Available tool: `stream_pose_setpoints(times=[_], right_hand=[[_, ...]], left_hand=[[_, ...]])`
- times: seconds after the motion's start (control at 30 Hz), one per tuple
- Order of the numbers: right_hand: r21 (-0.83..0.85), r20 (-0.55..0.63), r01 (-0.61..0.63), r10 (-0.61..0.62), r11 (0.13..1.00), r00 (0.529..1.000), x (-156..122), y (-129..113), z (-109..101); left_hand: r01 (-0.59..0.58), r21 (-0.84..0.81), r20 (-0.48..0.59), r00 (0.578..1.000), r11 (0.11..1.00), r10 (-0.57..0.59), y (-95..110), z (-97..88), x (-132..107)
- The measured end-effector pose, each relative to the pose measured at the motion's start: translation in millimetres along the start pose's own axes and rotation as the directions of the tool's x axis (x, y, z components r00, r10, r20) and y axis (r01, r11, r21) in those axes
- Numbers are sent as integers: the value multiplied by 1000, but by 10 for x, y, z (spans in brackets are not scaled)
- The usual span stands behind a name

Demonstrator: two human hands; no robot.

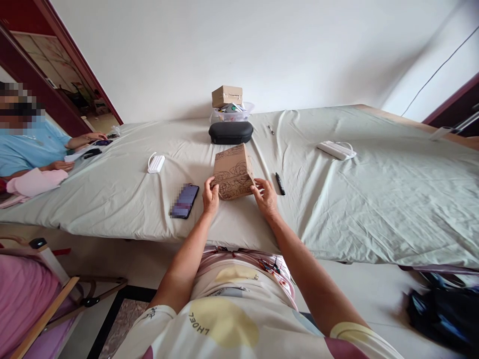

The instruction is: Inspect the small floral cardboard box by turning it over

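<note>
Scribbled cardboard box sits at the near side of the cloth-covered surface, held between two hands; whether its whole underside rests on the cloth cannot be told. The left hand grips its near left corner, thumb toward the person and fingers curled round the side. The right hand grasps its near right edge, thumb in front, fingers bent. Both forearms reach forward from the person's body, converging on the box.

Just right of the box, by the right hand, lies a black marker; left of it, near the left hand, a smartphone lies at a slant. Directly beyond the box, a black case blocks the way forward, and behind that stands a plastic basket with a small carton on top. Farther left of the box is a white looped object; well to its right, another white object with a loop. Far left of the box sits a person in light blue.
</note>
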State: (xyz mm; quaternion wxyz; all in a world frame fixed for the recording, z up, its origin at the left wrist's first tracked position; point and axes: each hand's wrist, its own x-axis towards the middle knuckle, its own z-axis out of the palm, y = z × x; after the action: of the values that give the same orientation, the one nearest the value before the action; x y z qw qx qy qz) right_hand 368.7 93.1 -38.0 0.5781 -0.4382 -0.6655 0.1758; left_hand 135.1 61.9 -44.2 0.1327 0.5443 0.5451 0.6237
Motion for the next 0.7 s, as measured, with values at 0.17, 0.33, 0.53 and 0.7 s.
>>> stream_pose_setpoints(times=[0.17,0.33,0.53,0.7], right_hand=[[39,-98,37,-33,999,995,21,-15,-40],[149,-207,-6,37,989,978,62,92,-37],[323,10,-175,182,930,983,61,142,20],[153,219,-181,145,971,965,-14,117,81]], left_hand=[[117,-142,102,989,983,-103,-4,39,-14],[176,-185,238,962,967,-130,-15,69,-20],[207,-244,225,962,947,-153,-38,71,-14],[277,-312,227,951,909,-212,-63,83,2]])
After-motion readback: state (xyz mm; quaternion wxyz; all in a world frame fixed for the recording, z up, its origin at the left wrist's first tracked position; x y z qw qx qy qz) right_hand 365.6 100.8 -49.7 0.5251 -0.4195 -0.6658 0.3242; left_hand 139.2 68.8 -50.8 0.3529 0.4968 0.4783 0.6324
